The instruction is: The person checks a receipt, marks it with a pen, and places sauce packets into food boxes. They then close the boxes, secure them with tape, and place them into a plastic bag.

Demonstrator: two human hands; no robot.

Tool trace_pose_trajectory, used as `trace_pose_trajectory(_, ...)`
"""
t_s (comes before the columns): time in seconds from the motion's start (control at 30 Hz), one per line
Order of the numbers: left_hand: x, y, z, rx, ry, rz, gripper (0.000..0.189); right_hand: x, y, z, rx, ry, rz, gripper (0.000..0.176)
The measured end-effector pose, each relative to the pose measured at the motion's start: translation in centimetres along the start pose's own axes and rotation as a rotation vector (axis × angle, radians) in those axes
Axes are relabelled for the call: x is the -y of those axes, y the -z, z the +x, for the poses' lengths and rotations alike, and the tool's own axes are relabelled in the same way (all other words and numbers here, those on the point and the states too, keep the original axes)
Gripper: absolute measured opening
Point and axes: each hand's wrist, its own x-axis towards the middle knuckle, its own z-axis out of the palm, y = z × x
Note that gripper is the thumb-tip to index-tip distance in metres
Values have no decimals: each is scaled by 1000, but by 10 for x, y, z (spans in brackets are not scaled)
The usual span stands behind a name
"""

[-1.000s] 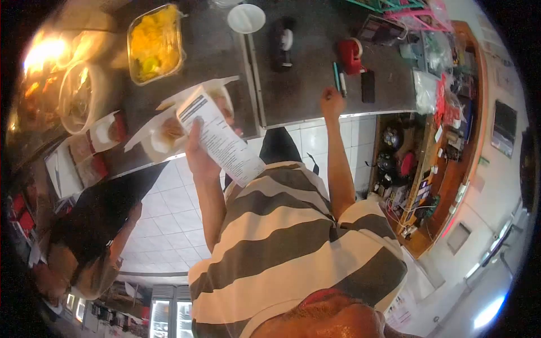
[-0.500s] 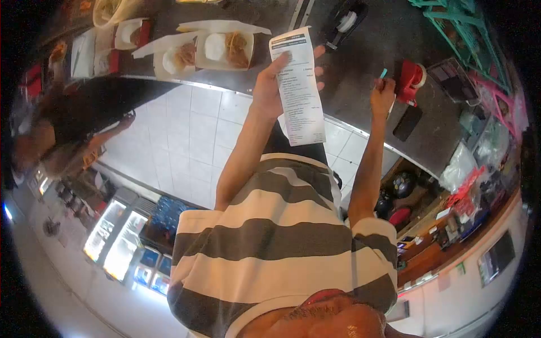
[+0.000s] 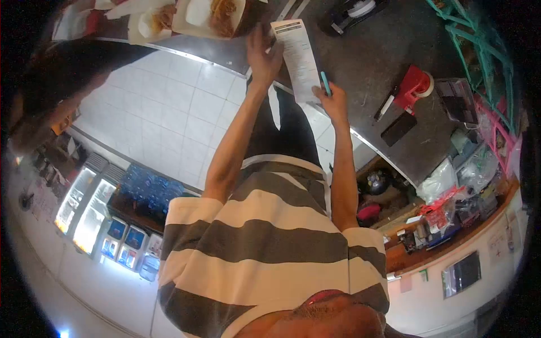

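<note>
A long printed receipt (image 3: 298,59) lies on the dark counter, slanting between my hands. My left hand (image 3: 264,61) is open beside the receipt's upper left edge, its fingers apart and holding nothing. Fingers closed, my right hand (image 3: 333,102) grips a teal-ended pen (image 3: 325,83) at the lower right of the paper. That hand's fingertips are near or on the receipt's bottom end; exact contact cannot be made out.
A red tape dispenser (image 3: 412,87), a white marker (image 3: 386,105) and a black phone (image 3: 398,128) lie to the right. Open food boxes (image 3: 183,25) stand at the upper left. A black device (image 3: 352,16) sits beyond the receipt. Teal racks (image 3: 473,45) stand far right.
My left hand has let go of the receipt, which now lies on the counter. My right hand has moved left with the pen, from beside the tape dispenser to the receipt.
</note>
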Motion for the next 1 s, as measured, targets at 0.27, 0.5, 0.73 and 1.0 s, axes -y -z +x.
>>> trace_pose_trajectory(0.27, 28, 17, -40, 500, -389, 604, 61, -15, 6, -8, -321, 213, -452, 29)
trace_pose_trajectory(0.5, 36, 15, -43, 541, -348, 692, 93, 11, 0, -11, -336, 173, 312, 21)
trace_pose_trajectory(0.73, 41, 14, -43, 500, -335, 620, 101, 23, -49, 2, -368, 633, -138, 24)
trace_pose_trajectory(1.0, 37, 14, -42, 529, -313, 671, 105, 9, -47, 15, -431, 614, -196, 21)
